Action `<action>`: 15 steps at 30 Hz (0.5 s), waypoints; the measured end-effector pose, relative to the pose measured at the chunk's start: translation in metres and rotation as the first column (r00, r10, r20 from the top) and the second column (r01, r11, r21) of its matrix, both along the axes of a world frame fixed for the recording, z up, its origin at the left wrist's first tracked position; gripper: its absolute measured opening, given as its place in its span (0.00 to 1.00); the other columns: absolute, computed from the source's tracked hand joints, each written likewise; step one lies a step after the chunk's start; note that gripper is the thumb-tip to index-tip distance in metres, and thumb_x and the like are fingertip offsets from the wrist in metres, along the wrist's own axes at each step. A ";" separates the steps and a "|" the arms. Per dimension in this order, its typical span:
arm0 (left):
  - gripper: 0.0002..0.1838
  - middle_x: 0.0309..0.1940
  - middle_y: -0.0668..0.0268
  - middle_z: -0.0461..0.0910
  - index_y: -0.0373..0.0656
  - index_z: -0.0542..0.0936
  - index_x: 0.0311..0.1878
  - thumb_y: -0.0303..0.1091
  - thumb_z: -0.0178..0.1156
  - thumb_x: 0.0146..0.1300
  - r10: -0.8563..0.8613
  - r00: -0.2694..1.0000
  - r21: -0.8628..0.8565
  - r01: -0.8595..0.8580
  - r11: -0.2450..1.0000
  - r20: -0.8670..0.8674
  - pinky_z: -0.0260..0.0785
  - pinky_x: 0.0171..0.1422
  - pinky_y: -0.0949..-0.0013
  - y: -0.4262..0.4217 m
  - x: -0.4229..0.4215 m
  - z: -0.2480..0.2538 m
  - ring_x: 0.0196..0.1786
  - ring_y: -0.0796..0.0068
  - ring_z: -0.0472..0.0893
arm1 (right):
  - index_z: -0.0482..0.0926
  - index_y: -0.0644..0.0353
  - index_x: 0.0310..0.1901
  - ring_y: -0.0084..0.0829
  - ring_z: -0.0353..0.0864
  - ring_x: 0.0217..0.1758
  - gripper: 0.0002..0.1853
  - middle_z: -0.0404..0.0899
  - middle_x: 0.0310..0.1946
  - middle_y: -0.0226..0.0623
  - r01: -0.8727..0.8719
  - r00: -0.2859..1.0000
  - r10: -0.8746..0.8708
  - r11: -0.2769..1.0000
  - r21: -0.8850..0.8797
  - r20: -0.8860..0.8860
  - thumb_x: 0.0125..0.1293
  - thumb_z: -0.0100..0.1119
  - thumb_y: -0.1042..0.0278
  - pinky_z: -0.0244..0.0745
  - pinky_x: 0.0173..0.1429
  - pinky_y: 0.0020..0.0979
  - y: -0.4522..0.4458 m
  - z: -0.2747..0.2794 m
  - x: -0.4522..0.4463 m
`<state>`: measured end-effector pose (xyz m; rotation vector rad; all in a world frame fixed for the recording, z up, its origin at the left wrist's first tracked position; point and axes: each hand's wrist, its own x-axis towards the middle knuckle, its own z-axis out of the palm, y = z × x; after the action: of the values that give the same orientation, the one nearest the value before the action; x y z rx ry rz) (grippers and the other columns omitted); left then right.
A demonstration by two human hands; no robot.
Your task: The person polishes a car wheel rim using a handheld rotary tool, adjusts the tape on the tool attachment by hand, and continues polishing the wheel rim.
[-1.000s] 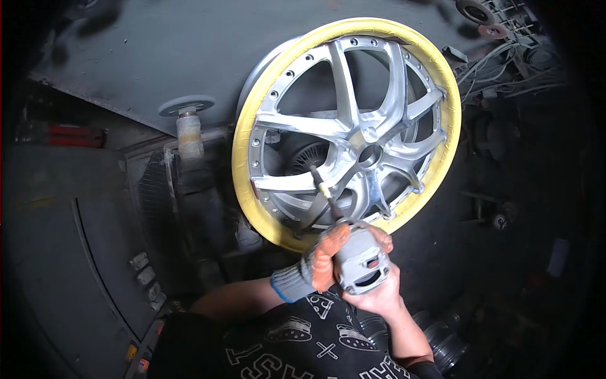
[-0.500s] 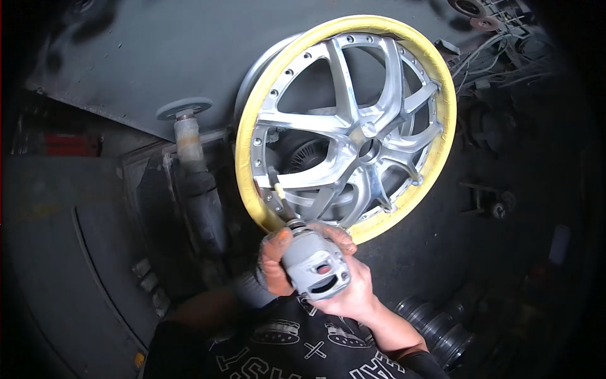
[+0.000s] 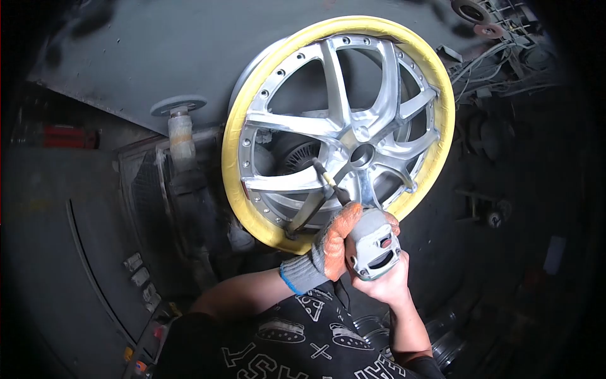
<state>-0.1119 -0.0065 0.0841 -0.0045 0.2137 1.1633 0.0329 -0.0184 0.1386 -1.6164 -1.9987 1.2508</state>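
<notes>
The gloved left hand and bare right hand are wrapped around a grey power tool. Its thin shaft reaches a spoke of the silver wheel just ahead, contact unclear. Yellow covering rings the wheel.

one wheel, with one yellow rim edge and one centre hole; one power tool; two hands, one left hand and one right hand; one glove cuff; one shirt bearing two burger prints; one pale disc; at least three pale blocks, blurred together.
</notes>
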 end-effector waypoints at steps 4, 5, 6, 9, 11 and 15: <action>0.43 0.52 0.48 0.78 0.27 0.78 0.51 0.68 0.44 0.67 0.019 1.000 0.030 -0.019 0.999 -0.020 0.68 0.66 0.57 -0.019 -0.017 0.001 0.57 0.56 0.78 | 0.77 0.66 0.49 0.42 0.88 0.42 0.34 0.84 0.39 0.45 -0.062 0.998 0.062 0.998 -0.004 0.003 0.36 0.78 0.66 0.82 0.49 0.36 -0.012 0.002 -0.013; 0.44 0.53 0.46 0.77 0.26 0.77 0.52 0.68 0.43 0.67 0.008 1.000 0.045 -0.007 0.999 -0.020 0.68 0.66 0.56 -0.024 -0.023 0.002 0.57 0.56 0.78 | 0.76 0.67 0.50 0.43 0.88 0.41 0.35 0.84 0.39 0.46 -0.069 0.998 0.069 0.998 0.011 -0.009 0.36 0.79 0.65 0.82 0.48 0.36 -0.016 0.004 -0.020; 0.43 0.55 0.44 0.75 0.25 0.76 0.54 0.67 0.44 0.67 0.026 1.000 0.093 -0.026 0.995 -0.001 0.67 0.68 0.55 -0.030 -0.028 -0.002 0.59 0.55 0.77 | 0.76 0.67 0.51 0.44 0.88 0.41 0.36 0.84 0.39 0.46 -0.101 0.994 0.103 0.994 0.052 -0.025 0.37 0.80 0.64 0.83 0.47 0.36 -0.020 0.005 -0.027; 0.41 0.54 0.46 0.77 0.27 0.76 0.54 0.65 0.52 0.64 0.022 0.994 0.069 -0.029 0.997 0.103 0.69 0.66 0.59 -0.048 -0.052 -0.005 0.58 0.58 0.78 | 0.72 0.70 0.54 0.46 0.88 0.40 0.39 0.83 0.38 0.50 -0.202 0.979 0.204 0.964 0.171 0.003 0.41 0.81 0.64 0.84 0.45 0.37 -0.029 0.009 -0.054; 0.42 0.53 0.46 0.78 0.26 0.76 0.53 0.66 0.55 0.61 -0.003 0.997 0.104 -0.005 0.995 0.078 0.70 0.65 0.62 -0.053 -0.072 -0.004 0.57 0.59 0.79 | 0.72 0.71 0.55 0.47 0.88 0.40 0.39 0.83 0.38 0.50 -0.181 0.982 0.188 0.966 0.184 -0.025 0.42 0.80 0.64 0.84 0.45 0.38 -0.037 0.010 -0.074; 0.45 0.54 0.44 0.78 0.25 0.75 0.54 0.68 0.52 0.61 -0.008 0.999 0.094 0.004 0.996 0.039 0.69 0.65 0.61 -0.069 -0.105 -0.005 0.58 0.57 0.79 | 0.71 0.75 0.55 0.47 0.88 0.38 0.40 0.84 0.36 0.52 -0.179 0.981 0.189 0.964 0.197 -0.034 0.42 0.81 0.63 0.84 0.45 0.39 -0.050 0.005 -0.102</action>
<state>-0.2164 -0.0752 0.0795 0.0557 0.1238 1.1652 -0.0688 -0.0683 0.1437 -1.3204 -2.2025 1.1066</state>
